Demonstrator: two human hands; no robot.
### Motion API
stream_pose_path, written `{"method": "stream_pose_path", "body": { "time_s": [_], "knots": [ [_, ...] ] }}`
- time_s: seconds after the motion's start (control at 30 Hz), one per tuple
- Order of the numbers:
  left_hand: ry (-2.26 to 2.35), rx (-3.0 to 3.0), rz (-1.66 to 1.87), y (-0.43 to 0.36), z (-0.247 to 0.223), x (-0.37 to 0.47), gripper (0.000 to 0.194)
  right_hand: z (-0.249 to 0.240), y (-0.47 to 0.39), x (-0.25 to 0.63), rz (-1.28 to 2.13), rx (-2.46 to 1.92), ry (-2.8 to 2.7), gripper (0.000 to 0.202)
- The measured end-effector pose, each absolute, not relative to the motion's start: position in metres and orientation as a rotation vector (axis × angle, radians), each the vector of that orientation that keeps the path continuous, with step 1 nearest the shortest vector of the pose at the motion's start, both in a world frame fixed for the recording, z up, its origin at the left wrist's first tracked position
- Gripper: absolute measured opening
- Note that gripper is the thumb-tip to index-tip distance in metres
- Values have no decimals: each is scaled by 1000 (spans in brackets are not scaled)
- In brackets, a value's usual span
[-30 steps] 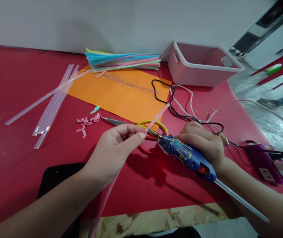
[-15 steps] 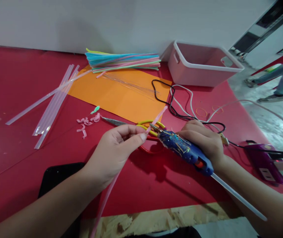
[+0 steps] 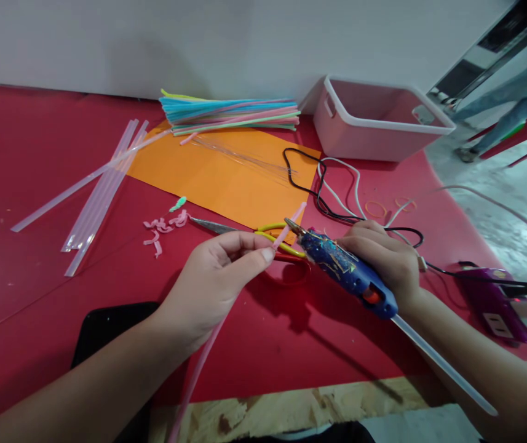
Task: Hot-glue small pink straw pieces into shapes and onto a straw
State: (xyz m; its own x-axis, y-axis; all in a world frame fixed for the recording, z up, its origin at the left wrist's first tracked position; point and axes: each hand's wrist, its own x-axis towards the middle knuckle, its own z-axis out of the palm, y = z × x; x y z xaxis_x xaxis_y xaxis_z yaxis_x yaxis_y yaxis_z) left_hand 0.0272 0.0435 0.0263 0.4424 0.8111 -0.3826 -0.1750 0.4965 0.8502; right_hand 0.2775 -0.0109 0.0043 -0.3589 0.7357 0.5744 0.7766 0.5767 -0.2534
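Note:
Between thumb and fingers, my left hand (image 3: pixel 219 286) pinches a pink pipe cleaner (image 3: pixel 198 369); its short end sticks up past the fingertips and the long part hangs down toward the table's front edge. My right hand (image 3: pixel 380 261) is wrapped round a blue hot glue gun (image 3: pixel 350 274) with a clear glue stick (image 3: pixel 445 363) coming out of its back. The metal nozzle lies just right of the pipe cleaner's upper end, apparently a little apart from it. Under the hands rest scissors (image 3: pixel 214 226) with yellow and red handles, partly covered.
An orange sheet (image 3: pixel 226 178) bears thin clear strands. Behind it lies a bundle of coloured pipe cleaners (image 3: pixel 230 114); a pink bin (image 3: pixel 378 135) stands right. Clear glue sticks (image 3: pixel 101 203), pink scraps (image 3: pixel 164 224), a black phone-like slab (image 3: pixel 106 332), cables and a purple power strip (image 3: pixel 498 307) surround my hands.
The glue gun has moved slightly right and up, its nozzle drawing away from the pipe cleaner. My left hand stays nearly still. In the background, a person's legs have shifted.

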Motion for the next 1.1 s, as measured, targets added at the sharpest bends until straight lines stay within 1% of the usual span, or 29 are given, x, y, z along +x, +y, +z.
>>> {"method": "stream_pose_path", "body": {
  "time_s": [0.23,0.33,0.43,0.67,0.9,1.0,1.1],
  "knots": [
    [946,850,706,43,28,26,6,3,-12,280,-77,-1167,-2130,11],
    [928,828,716,43,27,26,4,5,-12,279,-52,-1094,-2192,7],
    [904,813,718,42,26,27,2,6,-12,278,-32,-1074,-2255,7],
    [900,826,720,41,26,27,3,4,-12,278,-53,-1145,-2157,8],
    [962,959,807,41,29,28,4,6,-21,275,122,-1274,-2061,8],
    [964,1020,830,41,28,28,5,6,-24,275,147,-1272,-2066,6],
    [970,1094,845,40,28,27,6,6,-23,275,155,-1266,-2069,8]
  ]
}}
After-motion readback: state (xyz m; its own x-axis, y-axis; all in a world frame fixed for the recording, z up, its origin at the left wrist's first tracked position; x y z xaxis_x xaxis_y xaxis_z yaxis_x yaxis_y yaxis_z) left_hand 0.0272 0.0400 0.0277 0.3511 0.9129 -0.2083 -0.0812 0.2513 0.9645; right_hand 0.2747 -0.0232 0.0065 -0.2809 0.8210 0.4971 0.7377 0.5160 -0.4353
